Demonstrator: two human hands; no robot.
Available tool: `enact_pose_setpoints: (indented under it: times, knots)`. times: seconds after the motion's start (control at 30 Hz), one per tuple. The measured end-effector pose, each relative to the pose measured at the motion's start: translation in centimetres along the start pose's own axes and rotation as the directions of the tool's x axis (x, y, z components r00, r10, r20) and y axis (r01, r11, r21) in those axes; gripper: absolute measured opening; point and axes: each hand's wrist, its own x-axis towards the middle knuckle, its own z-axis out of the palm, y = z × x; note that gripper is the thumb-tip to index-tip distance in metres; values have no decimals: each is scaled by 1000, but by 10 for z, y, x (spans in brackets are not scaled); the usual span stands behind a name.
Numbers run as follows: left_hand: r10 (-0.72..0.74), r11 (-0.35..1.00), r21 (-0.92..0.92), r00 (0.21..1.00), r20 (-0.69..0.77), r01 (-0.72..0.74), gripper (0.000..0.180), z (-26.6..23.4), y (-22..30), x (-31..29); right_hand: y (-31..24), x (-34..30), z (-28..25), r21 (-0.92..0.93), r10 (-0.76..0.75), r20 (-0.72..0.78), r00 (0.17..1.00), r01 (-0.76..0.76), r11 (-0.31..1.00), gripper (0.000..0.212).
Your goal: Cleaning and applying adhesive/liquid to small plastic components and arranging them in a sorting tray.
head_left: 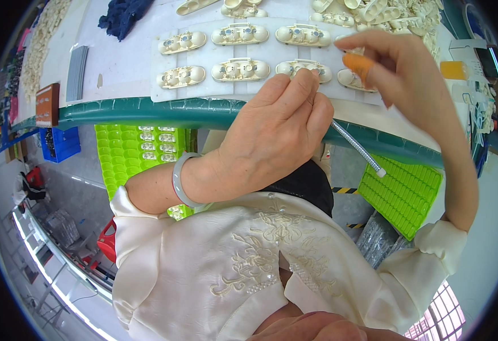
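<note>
Two rows of cream plastic housings, oblong with rounded ends and small metal-looking pieces, lie on a white board (223, 54). My left hand (280, 128), a pale bangle on its wrist, is closed in a pinch over a housing in the near row (304, 68). Whatever is between its fingertips is hidden. My right hand (405, 77) is raised to the right, fingers curved and apart, an orange finger cover (358, 66) on one digit. Nothing shows in it. Below it lies another near-row housing (352, 80), partly covered.
A ribbed metal tube (360, 149) slants down from beside my left hand past the green table edge (158, 109). Loose cream parts (382, 11) heap at the far right. Green trays (121, 156) stand below the table. A dark blue cloth (124, 17) lies far left.
</note>
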Motion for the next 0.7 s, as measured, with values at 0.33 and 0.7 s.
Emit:
enact_pose_setpoints:
  times: [0.33,0.7]
  knots:
    - [-251,700,-618,933,257,358,10,-31,-27,3,26,-76,61,-247,-228,-200,953,176,953,44]
    - [-265,428,-727,843,468,537,25,2,-35,69,51,-61,44,-321,-271,-542,796,102,942,39]
